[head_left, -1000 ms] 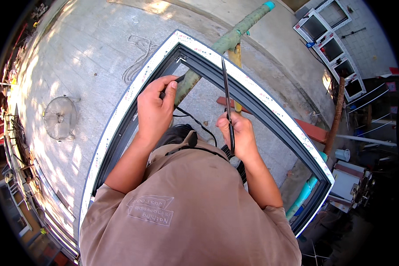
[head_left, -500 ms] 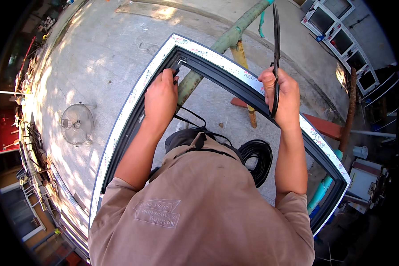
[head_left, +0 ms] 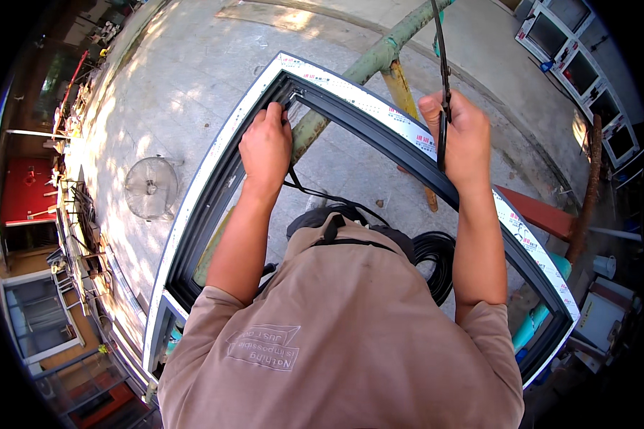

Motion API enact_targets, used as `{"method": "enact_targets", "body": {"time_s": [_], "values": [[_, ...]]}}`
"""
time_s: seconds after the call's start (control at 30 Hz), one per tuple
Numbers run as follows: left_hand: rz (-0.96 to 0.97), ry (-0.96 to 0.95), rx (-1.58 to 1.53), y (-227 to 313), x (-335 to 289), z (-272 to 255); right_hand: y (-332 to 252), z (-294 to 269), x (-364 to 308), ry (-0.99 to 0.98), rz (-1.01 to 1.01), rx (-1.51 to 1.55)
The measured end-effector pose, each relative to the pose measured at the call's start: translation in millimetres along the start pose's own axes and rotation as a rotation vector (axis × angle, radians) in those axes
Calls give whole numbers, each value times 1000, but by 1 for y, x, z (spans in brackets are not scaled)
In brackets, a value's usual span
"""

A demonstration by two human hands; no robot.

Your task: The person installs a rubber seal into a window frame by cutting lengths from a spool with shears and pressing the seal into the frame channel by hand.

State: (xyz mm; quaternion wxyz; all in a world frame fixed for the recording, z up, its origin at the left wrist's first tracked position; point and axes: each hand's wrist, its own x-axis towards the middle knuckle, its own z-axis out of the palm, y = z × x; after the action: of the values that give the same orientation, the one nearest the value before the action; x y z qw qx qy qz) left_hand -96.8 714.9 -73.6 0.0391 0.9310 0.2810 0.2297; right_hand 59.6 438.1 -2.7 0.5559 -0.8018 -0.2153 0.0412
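Note:
A large window frame [head_left: 379,104], dark inside with white printed protective film on its face, lies in front of me. My left hand [head_left: 266,150] is closed at the inner channel near the far-left corner, pinching a black rubber strip [head_left: 315,193]. That strip runs down from the hand toward a black coil [head_left: 442,247] on the floor, partly hidden by my body. My right hand [head_left: 466,143] is wrapped round black scissors [head_left: 444,68], seen almost edge-on with the blades upward, above the frame's far-right side.
A green pipe [head_left: 368,63] and a yellow leg [head_left: 401,86] stand beneath the frame. A round fan [head_left: 151,188] is at the left. White-framed window units [head_left: 579,75] lean at the far right, and a red beam [head_left: 537,212] juts out at the right.
The view has shifted, so most surroundings appear farther right. My left hand stays at the frame's corner channel; my right still grips the scissors. The strip below my left hand hangs differently.

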Motion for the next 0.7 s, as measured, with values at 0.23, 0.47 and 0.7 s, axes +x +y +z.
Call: {"method": "enact_targets", "body": {"time_s": [0.23,0.47,0.7], "values": [[23,14,-35,-3,-2,4,1,-1,-1,55,-118,-123],[1,9,-60,-1,-5,3,-2,-1,-1,49,-81,-164],[20,-16,-12,0,-4,1,-2,-1,-1,49,-76,-152]]}}
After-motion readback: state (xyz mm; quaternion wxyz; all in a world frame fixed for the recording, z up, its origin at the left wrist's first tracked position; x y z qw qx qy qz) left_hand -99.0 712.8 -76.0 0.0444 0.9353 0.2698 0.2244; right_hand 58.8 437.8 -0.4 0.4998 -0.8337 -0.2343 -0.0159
